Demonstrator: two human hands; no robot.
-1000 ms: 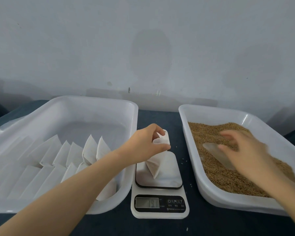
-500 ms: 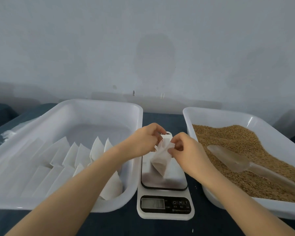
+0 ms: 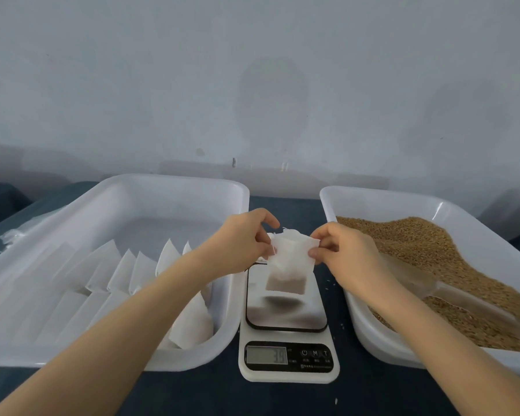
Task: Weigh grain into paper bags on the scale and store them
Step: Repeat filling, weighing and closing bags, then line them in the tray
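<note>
At the centre of the frame the paper bag point(image 3: 288, 265), grain showing dark in its lower part, hangs just above the scale point(image 3: 285, 322), fingers of the left hand point(image 3: 240, 238) and right hand point(image 3: 345, 250) pinching its top corners; best held mouth-up and level while closing, then carried to the tray point(image 3: 174, 181) at left.

The right hand point(image 3: 345, 253), one second ago at the scoop point(image 3: 451, 298) in the grain point(image 3: 418, 244), now pinches the paper bag point(image 3: 290, 262) opposite the left hand point(image 3: 240, 241). The bag, earlier resting on the scale point(image 3: 285, 318), hangs above its platform. The scoop lies released.
</note>
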